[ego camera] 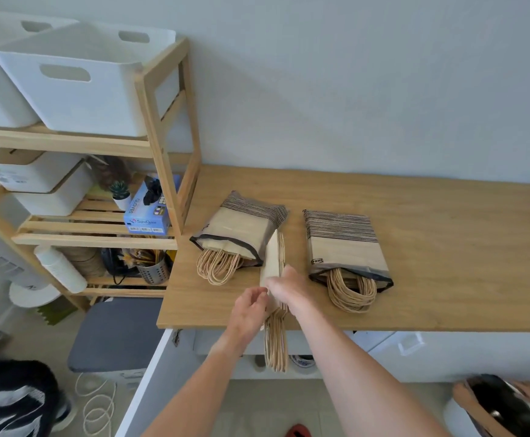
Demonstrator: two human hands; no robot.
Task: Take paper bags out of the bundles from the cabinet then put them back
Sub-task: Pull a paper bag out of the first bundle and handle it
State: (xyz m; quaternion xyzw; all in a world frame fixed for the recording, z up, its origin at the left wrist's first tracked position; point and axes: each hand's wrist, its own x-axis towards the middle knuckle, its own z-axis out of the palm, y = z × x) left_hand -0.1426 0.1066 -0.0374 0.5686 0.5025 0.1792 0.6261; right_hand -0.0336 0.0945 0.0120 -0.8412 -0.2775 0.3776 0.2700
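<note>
Two wrapped bundles of striped paper bags lie on the wooden counter, twine handles sticking out toward me: the left bundle and the right bundle. Between them a loose stack of paper bags stands on edge, its handles hanging over the counter's front edge. My right hand grips the stack from the right side. My left hand pinches the stack's near left corner.
A wooden shelf unit stands left of the counter, holding white bins, a blue glove box and a metal utensil holder. An open white cabinet door hangs below the counter's left end. A grey stool stands beside it.
</note>
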